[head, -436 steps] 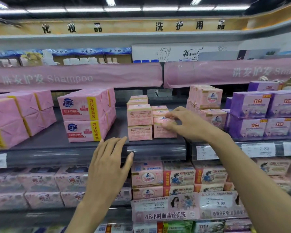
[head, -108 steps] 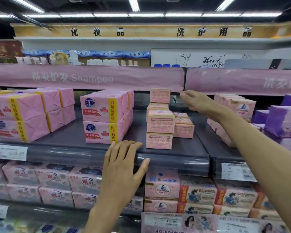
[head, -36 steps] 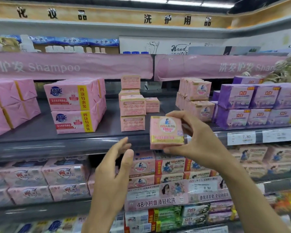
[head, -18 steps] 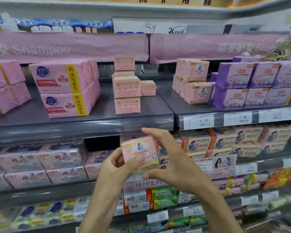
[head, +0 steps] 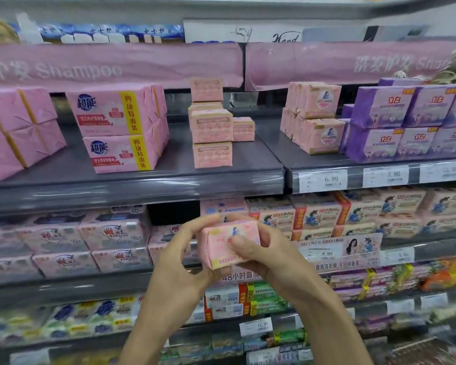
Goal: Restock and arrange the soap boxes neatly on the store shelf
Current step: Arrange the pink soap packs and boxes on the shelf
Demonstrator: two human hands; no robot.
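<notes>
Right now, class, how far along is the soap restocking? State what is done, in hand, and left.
Done: a stack of small pink boxes stands on the grey shelf. In hand: the left hand and right hand both grip one pink soap box, lower than that shelf. Left: this box is not yet placed, and bare shelf shows beside the stack.

The left forearm (head: pixel 153 325) rises from the lower edge at the middle, and the right forearm (head: pixel 332 325) slants in from the lower right. Both are bare, and the wrists come close together. The left hand (head: pixel 184 254) is curled on the left end of a pink soap box (head: pixel 229 241), fingers over its top and thumb under it. The right hand (head: pixel 269 251) grips the right end, thumb laid across the front face, fingers wrapped behind.
</notes>
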